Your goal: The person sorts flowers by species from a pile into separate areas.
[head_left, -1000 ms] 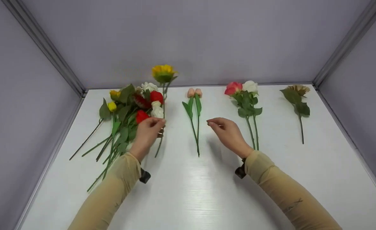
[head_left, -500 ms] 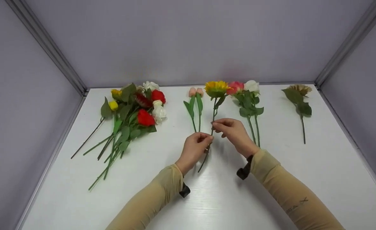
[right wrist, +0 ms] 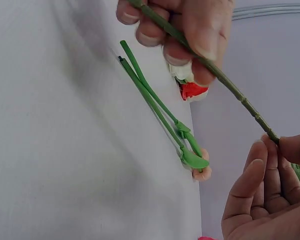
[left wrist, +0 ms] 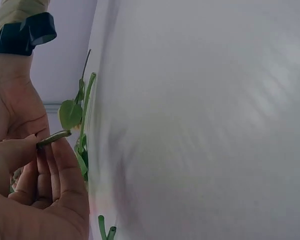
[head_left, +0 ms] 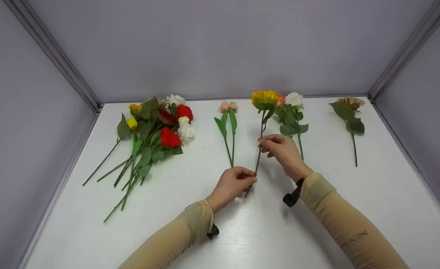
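A yellow sunflower is held up over the table between the tulips and the roses. My left hand pinches the lower end of its stem, and my right hand pinches the stem higher up, under the leaves. In the left wrist view, the cut stem end pokes out between thumb and fingers. The right wrist view shows the bare green stem running from one hand to the other. Two pale pink tulips lie to the left of the sunflower. Its bloom partly covers the pink rose beside a white rose.
On the left lies a heap of mixed flowers, with red roses, white roses and yellow blooms. A single brownish flower lies at the far right. Grey walls enclose the white table at the back and sides.
My left hand has carried the sunflower rightward from beside the heap. My right hand has taken hold of its stem. Lately the bloom moved further right and my left hand slid lower down the stem.
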